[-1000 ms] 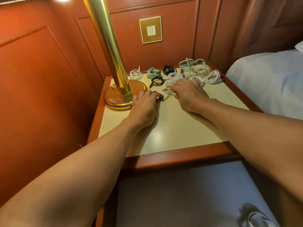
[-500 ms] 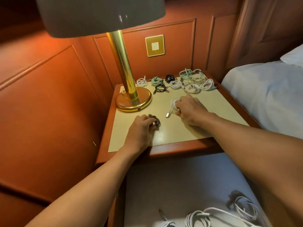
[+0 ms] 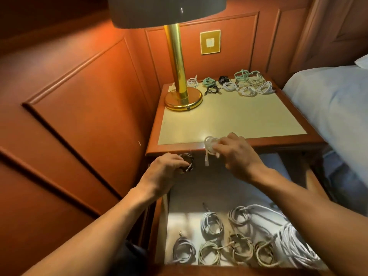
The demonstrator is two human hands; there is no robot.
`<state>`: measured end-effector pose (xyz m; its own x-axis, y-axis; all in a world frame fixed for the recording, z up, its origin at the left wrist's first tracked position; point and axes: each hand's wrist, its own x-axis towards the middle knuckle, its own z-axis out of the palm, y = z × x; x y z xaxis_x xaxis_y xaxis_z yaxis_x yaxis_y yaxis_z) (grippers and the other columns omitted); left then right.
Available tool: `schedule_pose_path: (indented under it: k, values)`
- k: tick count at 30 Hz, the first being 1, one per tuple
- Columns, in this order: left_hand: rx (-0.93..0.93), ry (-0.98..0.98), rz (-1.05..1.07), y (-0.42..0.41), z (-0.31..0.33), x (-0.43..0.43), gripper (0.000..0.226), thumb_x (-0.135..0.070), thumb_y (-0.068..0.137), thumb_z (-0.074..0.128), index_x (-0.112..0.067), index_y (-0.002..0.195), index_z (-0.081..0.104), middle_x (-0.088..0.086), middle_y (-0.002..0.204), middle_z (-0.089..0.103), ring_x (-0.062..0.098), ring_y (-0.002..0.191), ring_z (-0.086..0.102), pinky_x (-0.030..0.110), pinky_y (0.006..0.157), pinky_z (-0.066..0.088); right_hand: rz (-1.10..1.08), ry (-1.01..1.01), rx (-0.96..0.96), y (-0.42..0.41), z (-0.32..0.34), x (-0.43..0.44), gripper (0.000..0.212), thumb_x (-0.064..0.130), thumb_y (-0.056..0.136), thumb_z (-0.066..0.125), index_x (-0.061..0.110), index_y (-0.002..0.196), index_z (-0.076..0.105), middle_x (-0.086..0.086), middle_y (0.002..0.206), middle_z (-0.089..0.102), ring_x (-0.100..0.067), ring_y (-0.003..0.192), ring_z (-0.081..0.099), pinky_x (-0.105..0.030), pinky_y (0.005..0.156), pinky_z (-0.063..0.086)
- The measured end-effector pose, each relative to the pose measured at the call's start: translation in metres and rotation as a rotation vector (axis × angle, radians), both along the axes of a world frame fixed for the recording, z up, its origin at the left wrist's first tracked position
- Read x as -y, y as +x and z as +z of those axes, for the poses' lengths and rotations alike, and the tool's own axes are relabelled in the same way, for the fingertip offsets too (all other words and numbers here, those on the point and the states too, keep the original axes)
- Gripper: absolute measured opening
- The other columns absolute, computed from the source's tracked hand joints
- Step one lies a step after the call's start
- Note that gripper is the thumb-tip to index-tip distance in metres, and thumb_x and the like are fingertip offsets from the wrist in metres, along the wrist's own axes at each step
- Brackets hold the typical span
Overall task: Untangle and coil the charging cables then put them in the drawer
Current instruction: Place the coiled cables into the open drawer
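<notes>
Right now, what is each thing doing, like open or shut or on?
drawer, open.
lamp, on.
left hand, holding a dark coiled cable.
right hand, holding a white coiled cable.
drawer cables, coiled.
back-corner cables, tangled.

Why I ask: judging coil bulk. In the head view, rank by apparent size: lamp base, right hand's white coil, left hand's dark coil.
1. lamp base
2. white coil
3. dark coil; slightly smaller, both coils partly hidden, so unsure.
</notes>
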<state>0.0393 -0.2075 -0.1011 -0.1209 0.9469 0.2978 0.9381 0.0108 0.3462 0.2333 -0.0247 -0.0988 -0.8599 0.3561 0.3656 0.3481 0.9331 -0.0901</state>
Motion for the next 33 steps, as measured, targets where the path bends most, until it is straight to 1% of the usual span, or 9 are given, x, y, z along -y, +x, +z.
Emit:
schedule_pose_path:
  k: [4,9,12,16,21,27,29,31,33]
  values:
    - [-0.028,-0.091,-0.033,0.02,-0.027,0.054,0.02,-0.006,0.087,0.077,-0.014,0.104,0.081,0.003,0.106,0.076,0.019,0.093,0.071,0.034,0.081,0.061,0.156,0.009,-0.073,0.01,-0.026,0.043,0.015,0.004,0.082,0.076,0.018,0.09,0.075,-0.003,0.086,0.069,-0.026,0.077,0.055,-0.038,0.064,0.045]
    - [-0.075,-0.191,-0.058,0.03,-0.049,0.082,0.015,-0.003,0.078,0.082,-0.015,0.087,0.082,-0.002,0.092,0.078,0.018,0.082,0.071,0.03,0.074,0.059,0.245,-0.054,0.074,0.013,-0.062,0.085,0.015,0.018,0.079,0.081,0.03,0.086,0.076,0.006,0.088,0.065,-0.021,0.082,0.055,-0.036,0.064,0.045]
    - [-0.192,-0.253,-0.074,0.035,-0.06,0.086,0.02,0.001,0.074,0.08,-0.018,0.081,0.081,-0.005,0.088,0.077,0.02,0.078,0.069,0.035,0.073,0.057,0.252,-0.092,0.131,0.012,-0.075,0.102,0.017,0.022,0.078,0.082,0.035,0.087,0.076,0.01,0.087,0.063,-0.019,0.085,0.056,-0.034,0.067,0.044]
    - [-0.304,-0.316,-0.031,0.039,-0.067,0.089,0.026,-0.002,0.07,0.082,-0.025,0.08,0.08,-0.012,0.091,0.077,0.014,0.083,0.07,0.029,0.081,0.048,0.241,-0.144,0.205,0.009,-0.082,0.117,0.011,0.027,0.091,0.07,0.035,0.096,0.077,0.009,0.092,0.064,-0.019,0.093,0.055,-0.036,0.074,0.044]
    - [-0.354,-0.43,0.01,0.041,-0.074,0.081,0.02,-0.013,0.088,0.071,-0.028,0.099,0.08,-0.014,0.107,0.077,0.012,0.097,0.068,0.025,0.09,0.026,0.218,-0.18,0.261,0.012,-0.094,0.127,0.022,0.029,0.1,0.058,0.03,0.115,0.074,0.006,0.11,0.065,-0.019,0.107,0.051,-0.035,0.086,0.04]
    - [-0.517,-0.545,0.053,0.048,-0.067,0.077,0.018,-0.012,0.087,0.064,-0.023,0.095,0.076,-0.006,0.096,0.077,0.019,0.092,0.069,0.03,0.094,0.022,0.192,-0.272,0.263,0.019,-0.103,0.127,0.03,0.036,0.098,0.059,0.03,0.126,0.07,0.008,0.123,0.065,-0.018,0.118,0.052,-0.034,0.092,0.039]
    - [-0.541,-0.614,0.042,0.053,-0.063,0.077,0.022,-0.004,0.084,0.059,-0.02,0.09,0.073,-0.001,0.097,0.075,0.02,0.101,0.068,0.033,0.1,0.02,0.188,-0.278,0.289,0.021,-0.102,0.127,0.03,0.034,0.099,0.058,0.032,0.127,0.069,0.01,0.126,0.065,-0.017,0.121,0.051,-0.034,0.093,0.039]
    - [-0.552,-0.671,0.026,0.056,-0.06,0.076,0.025,-0.001,0.085,0.056,-0.019,0.092,0.072,0.002,0.109,0.075,0.014,0.129,0.057,0.037,0.108,0.016,0.186,-0.28,0.309,0.022,-0.1,0.126,0.029,0.032,0.1,0.056,0.035,0.126,0.07,0.012,0.126,0.066,-0.016,0.121,0.052,-0.035,0.092,0.04]
    - [-0.545,-0.706,0.009,0.058,-0.056,0.076,0.026,-0.002,0.088,0.055,-0.021,0.093,0.072,0.003,0.113,0.074,0.012,0.137,0.051,0.04,0.112,0.014,0.189,-0.285,0.332,0.023,-0.098,0.125,0.029,0.031,0.1,0.056,0.036,0.125,0.07,0.013,0.125,0.067,-0.016,0.119,0.054,-0.036,0.091,0.042]
